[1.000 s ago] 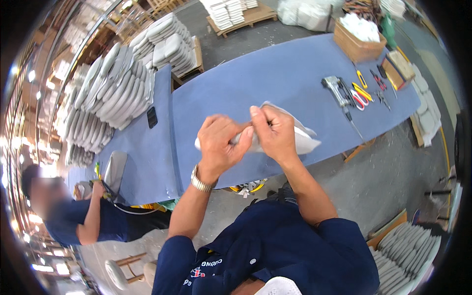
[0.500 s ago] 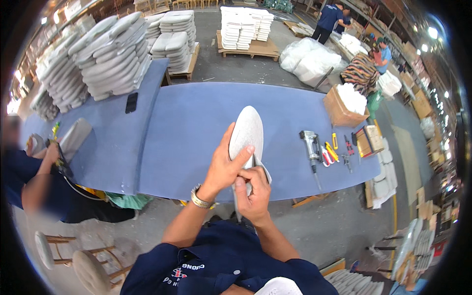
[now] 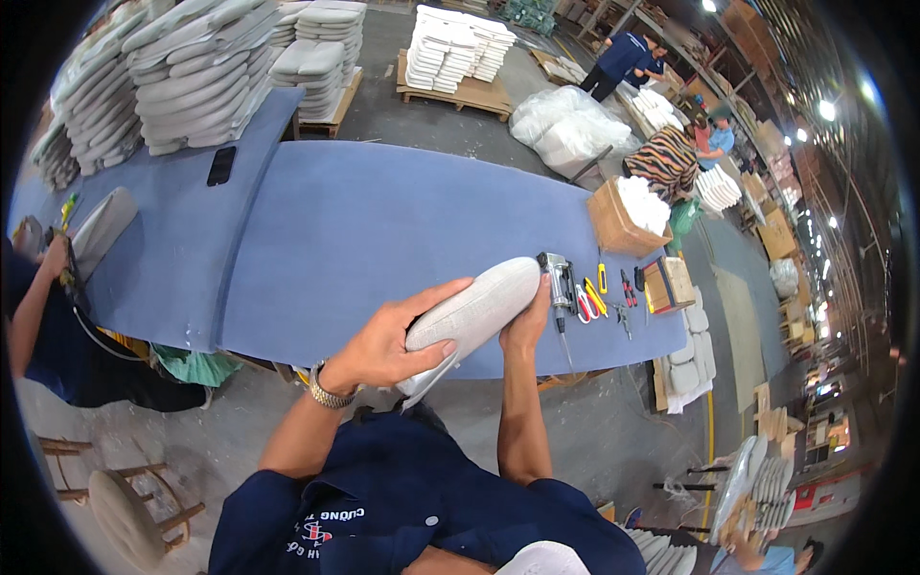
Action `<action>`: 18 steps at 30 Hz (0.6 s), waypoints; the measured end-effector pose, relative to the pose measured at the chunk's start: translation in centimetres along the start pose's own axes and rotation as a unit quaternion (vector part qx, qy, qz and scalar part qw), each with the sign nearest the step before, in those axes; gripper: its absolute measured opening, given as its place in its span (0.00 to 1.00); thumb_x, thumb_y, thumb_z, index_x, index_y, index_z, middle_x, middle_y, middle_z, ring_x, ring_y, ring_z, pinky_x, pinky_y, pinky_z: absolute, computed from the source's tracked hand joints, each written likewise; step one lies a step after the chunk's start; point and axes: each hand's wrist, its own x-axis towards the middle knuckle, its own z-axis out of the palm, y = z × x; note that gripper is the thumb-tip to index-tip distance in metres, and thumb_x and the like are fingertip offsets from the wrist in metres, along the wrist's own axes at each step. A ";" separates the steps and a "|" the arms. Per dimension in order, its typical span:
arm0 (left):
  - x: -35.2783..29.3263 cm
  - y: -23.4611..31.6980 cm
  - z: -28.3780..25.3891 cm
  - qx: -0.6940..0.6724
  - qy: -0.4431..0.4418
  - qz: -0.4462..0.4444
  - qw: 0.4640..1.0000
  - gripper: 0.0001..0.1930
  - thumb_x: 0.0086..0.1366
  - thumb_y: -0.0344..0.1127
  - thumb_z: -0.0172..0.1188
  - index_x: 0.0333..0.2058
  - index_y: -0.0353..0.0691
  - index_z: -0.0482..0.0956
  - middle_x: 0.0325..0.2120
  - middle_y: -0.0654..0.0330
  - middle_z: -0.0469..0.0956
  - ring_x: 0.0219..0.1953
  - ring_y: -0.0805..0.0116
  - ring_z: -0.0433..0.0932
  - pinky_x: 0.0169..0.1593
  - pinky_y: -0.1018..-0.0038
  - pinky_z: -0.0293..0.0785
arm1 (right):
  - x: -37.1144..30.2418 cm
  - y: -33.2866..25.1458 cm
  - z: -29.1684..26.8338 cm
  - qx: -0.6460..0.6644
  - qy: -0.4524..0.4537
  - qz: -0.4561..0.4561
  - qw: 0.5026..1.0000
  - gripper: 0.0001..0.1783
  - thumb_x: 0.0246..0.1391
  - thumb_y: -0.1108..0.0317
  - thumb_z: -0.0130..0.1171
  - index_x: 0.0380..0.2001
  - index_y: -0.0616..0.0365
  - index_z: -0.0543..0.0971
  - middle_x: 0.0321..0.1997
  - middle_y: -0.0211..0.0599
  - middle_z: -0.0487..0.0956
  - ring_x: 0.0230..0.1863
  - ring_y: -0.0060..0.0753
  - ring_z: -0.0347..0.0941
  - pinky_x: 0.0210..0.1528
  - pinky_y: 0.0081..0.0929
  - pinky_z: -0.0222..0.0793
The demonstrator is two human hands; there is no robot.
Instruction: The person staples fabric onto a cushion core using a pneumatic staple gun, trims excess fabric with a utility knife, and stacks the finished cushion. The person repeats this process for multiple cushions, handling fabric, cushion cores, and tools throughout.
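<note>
I hold a long pale grey padded cushion in both hands above the near edge of the blue worktable. My left hand, with a metal watch on the wrist, grips the cushion's near end from the side. My right hand supports the far end from below. The cushion lies tilted, its far end higher and pointing right. A flap of fabric hangs below my left hand.
On the table's right end lie a grey power tool, red and yellow hand tools, and a cardboard box of white stuffing. A black phone is far left. Another person works at left; stacked cushions stand behind.
The cushion has turned from standing upright on edge to lying tilted across my hands. My left hand moved to its near end, my right hand to the far end.
</note>
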 end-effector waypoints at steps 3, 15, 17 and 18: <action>1.7 1.6 -0.7 0.004 -0.012 0.032 0.999 0.37 0.63 0.34 0.66 0.71 0.38 0.66 0.64 0.49 0.74 0.64 0.58 0.75 0.67 0.65 0.68 | 2.3 -3.7 2.9 0.018 0.018 -0.023 0.999 0.34 0.75 0.42 0.39 0.40 0.64 0.81 0.39 0.41 0.83 0.36 0.34 0.79 0.43 0.36 0.74; -2.0 -0.5 -6.7 0.386 0.136 -0.106 0.906 0.40 0.60 0.68 0.67 0.56 0.37 0.80 0.40 0.48 0.87 0.40 0.46 0.87 0.44 0.61 0.82 | 0.2 -0.2 7.2 -0.287 -0.256 -0.138 0.913 0.39 0.76 0.44 0.33 0.42 0.65 0.86 0.41 0.47 0.86 0.47 0.42 0.80 0.53 0.37 0.72; -3.2 -2.2 -7.3 0.322 0.163 -0.083 0.929 0.37 0.60 0.69 0.66 0.52 0.38 0.84 0.37 0.49 0.87 0.39 0.49 0.87 0.41 0.63 0.82 | 3.9 4.2 2.2 -0.244 -0.274 0.039 0.929 0.39 0.75 0.42 0.34 0.45 0.64 0.87 0.43 0.46 0.87 0.50 0.43 0.80 0.56 0.38 0.71; -3.8 -2.4 -7.6 0.324 0.162 -0.089 0.928 0.37 0.60 0.69 0.66 0.51 0.38 0.84 0.37 0.49 0.87 0.38 0.49 0.87 0.41 0.63 0.82 | 5.6 6.7 -0.3 -0.263 -0.261 0.063 0.927 0.40 0.74 0.41 0.34 0.44 0.64 0.87 0.43 0.46 0.87 0.50 0.42 0.80 0.56 0.38 0.71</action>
